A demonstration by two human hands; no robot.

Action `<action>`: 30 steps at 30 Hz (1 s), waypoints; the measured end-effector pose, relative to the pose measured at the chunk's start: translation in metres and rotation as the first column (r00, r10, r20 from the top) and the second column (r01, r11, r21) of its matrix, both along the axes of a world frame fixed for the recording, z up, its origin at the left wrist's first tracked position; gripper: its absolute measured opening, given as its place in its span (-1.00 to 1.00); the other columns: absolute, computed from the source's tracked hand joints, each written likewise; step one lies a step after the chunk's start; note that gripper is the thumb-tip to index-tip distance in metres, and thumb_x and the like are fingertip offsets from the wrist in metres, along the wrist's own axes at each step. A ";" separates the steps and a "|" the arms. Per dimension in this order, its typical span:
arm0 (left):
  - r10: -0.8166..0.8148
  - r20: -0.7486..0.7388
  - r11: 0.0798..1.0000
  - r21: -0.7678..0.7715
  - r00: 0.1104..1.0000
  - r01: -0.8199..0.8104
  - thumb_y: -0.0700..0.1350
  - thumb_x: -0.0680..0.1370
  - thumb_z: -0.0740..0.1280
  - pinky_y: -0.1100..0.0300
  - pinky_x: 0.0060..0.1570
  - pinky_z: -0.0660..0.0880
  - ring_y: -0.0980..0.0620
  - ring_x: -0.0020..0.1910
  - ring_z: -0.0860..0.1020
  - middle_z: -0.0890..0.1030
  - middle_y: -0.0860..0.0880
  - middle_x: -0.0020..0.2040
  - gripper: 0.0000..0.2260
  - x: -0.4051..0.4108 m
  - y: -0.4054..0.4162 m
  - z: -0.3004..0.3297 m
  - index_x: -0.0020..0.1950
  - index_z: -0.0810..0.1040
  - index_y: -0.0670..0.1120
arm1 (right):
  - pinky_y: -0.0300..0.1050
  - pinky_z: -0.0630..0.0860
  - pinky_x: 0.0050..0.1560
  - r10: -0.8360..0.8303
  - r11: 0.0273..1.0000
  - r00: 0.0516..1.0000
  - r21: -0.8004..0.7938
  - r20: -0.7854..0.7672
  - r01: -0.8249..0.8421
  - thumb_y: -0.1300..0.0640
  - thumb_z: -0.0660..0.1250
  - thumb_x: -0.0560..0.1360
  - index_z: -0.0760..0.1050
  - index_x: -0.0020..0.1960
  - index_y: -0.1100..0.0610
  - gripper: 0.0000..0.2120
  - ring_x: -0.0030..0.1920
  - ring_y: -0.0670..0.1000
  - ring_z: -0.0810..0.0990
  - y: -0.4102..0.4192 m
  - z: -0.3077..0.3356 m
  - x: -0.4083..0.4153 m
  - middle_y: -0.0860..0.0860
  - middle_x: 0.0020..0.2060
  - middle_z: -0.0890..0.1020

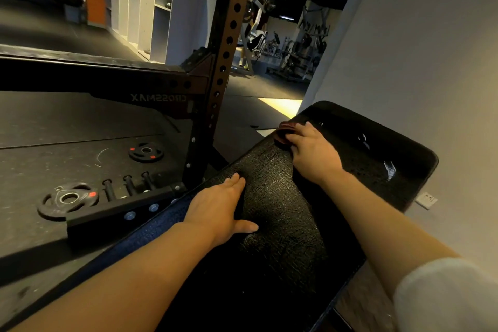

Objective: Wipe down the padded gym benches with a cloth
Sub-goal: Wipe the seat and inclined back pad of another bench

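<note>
A black padded bench point(280, 213) runs from the lower middle up to the right, its far end shiny. My right hand point(314, 153) lies on a dark red cloth point(285, 132) at the bench's left edge near the far end, fingers over it; most of the cloth is hidden under the hand. My left hand point(223, 205) rests flat on the bench's left side nearer to me, fingers straight and thumb spread, holding nothing.
A dark power rack upright point(223, 62) with holes stands just left of the bench. Two weight plates point(67, 198) point(146, 152) lie on the rubber floor at left beside storage pegs point(126, 186). A grey wall point(417, 62) borders the right side. More gym machines point(296, 51) stand far behind.
</note>
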State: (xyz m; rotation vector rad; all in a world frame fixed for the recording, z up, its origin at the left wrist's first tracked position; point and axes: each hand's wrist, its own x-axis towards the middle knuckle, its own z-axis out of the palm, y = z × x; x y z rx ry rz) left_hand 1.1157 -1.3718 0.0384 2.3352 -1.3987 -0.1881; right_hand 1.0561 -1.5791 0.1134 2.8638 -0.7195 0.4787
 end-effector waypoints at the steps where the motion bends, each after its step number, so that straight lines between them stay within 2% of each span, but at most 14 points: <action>1: 0.000 -0.001 1.000 -0.002 1.000 0.000 0.23 0.47 0.37 0.18 0.42 0.18 0.09 0.55 0.07 -0.05 0.06 0.60 -0.12 0.000 0.000 0.000 0.60 -0.04 -0.02 | 0.06 0.05 0.53 -0.012 1.000 1.000 -0.008 0.005 0.012 0.11 0.18 0.62 0.32 0.48 0.02 -0.58 0.57 0.06 -0.01 0.007 -0.004 0.001 0.02 0.55 0.17; 6: -0.002 0.001 1.000 0.008 1.000 0.002 0.24 0.48 0.36 0.15 0.43 0.18 0.08 0.56 0.06 -0.06 0.04 0.60 -0.13 -0.001 0.000 0.001 0.60 -0.05 -0.03 | 0.04 0.10 0.52 0.195 0.979 0.970 -0.028 -0.144 -0.201 0.10 0.17 0.62 0.27 0.50 -0.03 -0.55 0.57 0.01 -0.04 0.037 -0.025 -0.019 -0.04 0.56 0.12; 9: 0.002 -0.007 1.000 -0.012 1.000 -0.002 0.23 0.49 0.36 0.15 0.46 0.14 0.09 0.56 0.04 -0.06 0.04 0.60 -0.13 -0.001 0.001 -0.002 0.60 -0.05 -0.03 | 0.10 0.18 0.50 0.100 0.994 0.986 -0.025 -0.131 -0.104 0.08 0.17 0.63 0.31 0.48 -0.06 -0.58 0.56 0.02 0.03 0.010 -0.003 -0.024 -0.05 0.55 0.16; 13: 0.019 -0.020 0.999 -0.032 1.000 -0.020 0.22 0.49 0.36 0.16 0.46 0.11 0.10 0.56 0.03 -0.06 0.06 0.60 -0.13 -0.001 0.001 -0.006 0.60 -0.05 -0.02 | 0.04 0.09 0.51 -0.072 0.997 0.997 -0.034 0.021 0.073 0.11 0.18 0.62 0.30 0.49 0.02 -0.56 0.56 0.08 0.03 0.005 0.000 -0.017 0.04 0.55 0.17; 16: 0.027 -0.040 0.999 -0.038 0.999 -0.028 0.22 0.49 0.36 0.14 0.48 0.13 0.10 0.56 0.01 -0.07 0.06 0.60 -0.13 0.000 0.001 -0.008 0.61 -0.06 -0.02 | 0.02 0.05 0.54 0.019 0.999 1.000 -0.042 -0.005 -0.019 0.12 0.17 0.62 0.29 0.50 0.04 -0.56 0.57 0.07 -0.01 0.032 -0.024 -0.020 0.04 0.56 0.15; 19: 0.052 -0.080 0.994 -0.096 0.995 -0.060 0.20 0.50 0.35 0.11 0.48 0.17 0.09 0.56 -0.02 -0.10 0.07 0.60 -0.16 -0.005 0.005 -0.011 0.61 -0.05 0.00 | 0.03 0.12 0.53 0.170 0.985 0.976 -0.020 -0.133 -0.174 0.08 0.15 0.63 0.30 0.49 -0.02 -0.57 0.57 0.02 -0.01 0.038 -0.029 -0.038 -0.03 0.56 0.14; 20: 0.066 -0.093 0.986 -0.145 0.993 -0.080 0.18 0.52 0.34 0.12 0.48 0.16 0.10 0.56 -0.03 -0.11 0.08 0.60 -0.19 -0.010 0.009 -0.014 0.60 -0.05 0.01 | 0.06 0.14 0.52 0.161 0.986 0.975 -0.020 -0.152 -0.165 0.07 0.16 0.63 0.30 0.49 -0.04 -0.58 0.56 0.02 0.00 0.031 -0.023 -0.042 -0.05 0.55 0.15; 22: 0.087 -0.105 0.957 -0.266 0.991 -0.112 0.13 0.57 0.30 0.18 0.46 0.12 0.15 0.56 -0.04 -0.10 0.12 0.59 -0.28 -0.022 0.021 -0.022 0.60 -0.02 0.04 | 0.13 0.13 0.52 0.048 0.998 0.994 -0.025 -0.094 -0.050 0.05 0.16 0.63 0.30 0.48 -0.05 -0.58 0.56 0.06 0.03 0.015 -0.008 -0.047 -0.03 0.55 0.16; 24: 0.113 -0.144 0.908 -0.388 0.983 -0.162 0.08 0.59 0.28 0.15 0.48 0.15 0.17 0.54 0.06 0.04 0.17 0.57 -0.41 -0.033 0.039 -0.033 0.57 0.14 0.06 | 0.12 0.06 0.53 -0.083 0.996 0.996 -0.019 -0.013 0.083 0.04 0.12 0.65 0.27 0.51 0.01 -0.57 0.56 0.12 -0.01 0.009 -0.001 -0.049 0.04 0.56 0.14; 26: 0.176 -0.188 0.863 -0.443 0.966 -0.243 -0.01 0.59 0.30 0.11 0.45 0.24 0.15 0.47 0.22 0.27 0.17 0.49 -0.55 -0.038 0.062 -0.047 0.48 0.35 0.03 | 0.06 -0.06 0.54 -0.118 0.993 0.993 -0.033 -0.020 0.117 0.02 0.04 0.67 0.21 0.54 0.07 -0.55 0.57 0.15 -0.07 0.026 -0.007 -0.045 0.10 0.56 0.10; 28: 0.246 -0.217 0.831 -0.454 0.945 -0.321 -0.09 0.57 0.35 0.17 0.33 0.33 0.14 0.37 0.34 0.42 0.13 0.38 -0.63 -0.041 0.083 -0.064 0.38 0.47 0.00 | 0.00 -0.15 0.53 -0.036 0.999 0.998 -0.025 -0.048 0.035 0.00 -0.01 0.68 0.21 0.54 0.10 -0.55 0.57 0.15 -0.09 0.060 -0.025 -0.042 0.12 0.56 0.09; 30: 0.302 -0.235 0.815 -0.439 0.924 -0.378 -0.15 0.55 0.38 0.27 0.20 0.29 0.13 0.27 0.39 0.49 0.10 0.28 -0.67 -0.047 0.100 -0.077 0.31 0.52 -0.01 | -0.06 -0.19 0.52 0.121 0.993 0.990 0.015 -0.066 -0.121 -0.01 -0.02 0.68 0.24 0.52 0.10 -0.55 0.57 0.14 -0.10 0.099 -0.049 -0.046 0.11 0.57 0.09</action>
